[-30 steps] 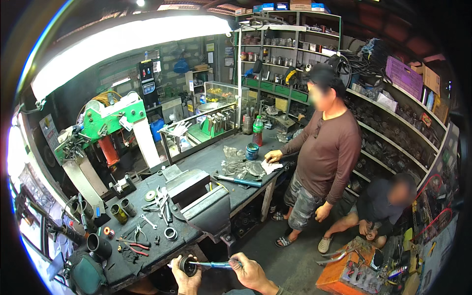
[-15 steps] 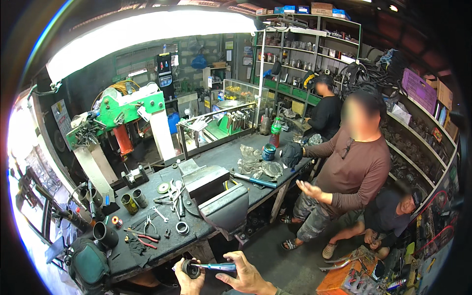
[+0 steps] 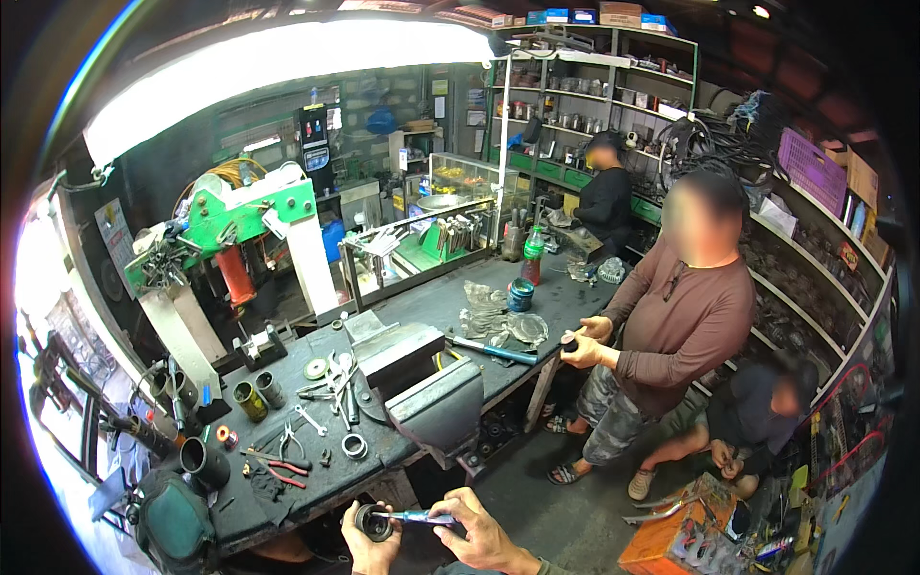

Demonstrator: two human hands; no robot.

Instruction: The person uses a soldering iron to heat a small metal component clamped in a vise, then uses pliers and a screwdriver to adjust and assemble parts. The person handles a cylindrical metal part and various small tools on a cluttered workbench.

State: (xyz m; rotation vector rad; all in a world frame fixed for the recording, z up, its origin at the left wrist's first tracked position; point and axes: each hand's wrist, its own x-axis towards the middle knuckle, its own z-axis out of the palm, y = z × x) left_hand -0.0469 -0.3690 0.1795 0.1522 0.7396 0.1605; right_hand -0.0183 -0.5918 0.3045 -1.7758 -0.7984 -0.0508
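Note:
My left hand (image 3: 370, 554) is wrapped round a short, dark metal ring (image 3: 374, 522), its opening turned up towards the right. In my right hand (image 3: 476, 533) is a screwdriver (image 3: 422, 517) with a shiny blue handle. The screwdriver points left, and its tip reaches the opening of the ring; how deep it goes I cannot tell. Both hands are in front of the near edge of the dark workbench (image 3: 402, 460), below the large bench vise (image 3: 422, 393).
Pliers (image 3: 290, 443), wrenches (image 3: 310, 419) and metal cylinders (image 3: 251, 401) lie on the bench. A person in brown (image 3: 695, 297) stands at its right end, hands around a small dark piece. Another person (image 3: 762, 412) sits low beside an orange toolbox (image 3: 661, 541); a third (image 3: 604, 196) works behind.
My hands stay nearly in place, with the screwdriver at the ring. The person in brown has brought both hands together, and the dark bundle at one hand is gone. The seated person's head has dipped.

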